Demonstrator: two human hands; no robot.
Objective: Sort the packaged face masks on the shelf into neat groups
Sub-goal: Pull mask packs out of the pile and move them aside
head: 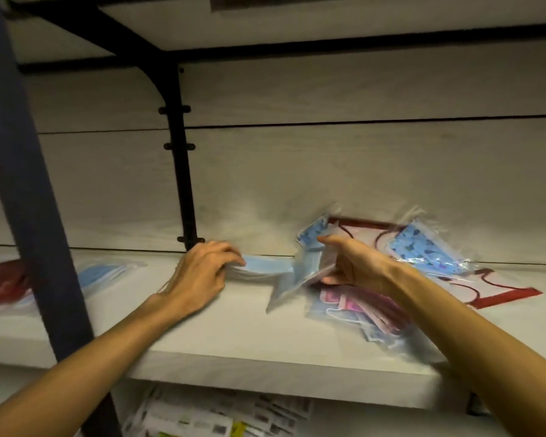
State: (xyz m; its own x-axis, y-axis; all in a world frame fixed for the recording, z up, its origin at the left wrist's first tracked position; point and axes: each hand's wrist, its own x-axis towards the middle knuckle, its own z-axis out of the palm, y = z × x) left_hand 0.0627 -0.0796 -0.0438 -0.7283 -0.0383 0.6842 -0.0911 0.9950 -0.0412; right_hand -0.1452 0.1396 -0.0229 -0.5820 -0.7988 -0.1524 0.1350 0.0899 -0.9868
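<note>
Near edge, lower right of centre: a loose heap of pink and blue packets (364, 313) is lying fanned out on the shelf (234, 335), partly under the right forearm. Not grouped yet.

Mid-frame: right hand (350, 263) is curling round a plain blue packet (292, 279), thumb on top, fingers underneath; the packet is hanging tilted, lower corner pointing at the shelf. Left hand (202, 272) is curling its fingers over the left end of a low plain-blue stack (262, 269), pinning it flat. The held packet and the stack are touching or nearly so; blur is hiding which.

Judgement: a plain blue is getting added to the stack. To do it well, level the packet first, line up its edges with the stack, keep the left hand pressing so the slippery film isn't sliding.

Further back, right: patterned blue packets (423, 250) are resting on a red-trimmed sheet (501, 291) against the back wall. Far left of frame: another blue pile (98, 274) beside something red (4, 282), behind the dark post (29, 216).
</note>
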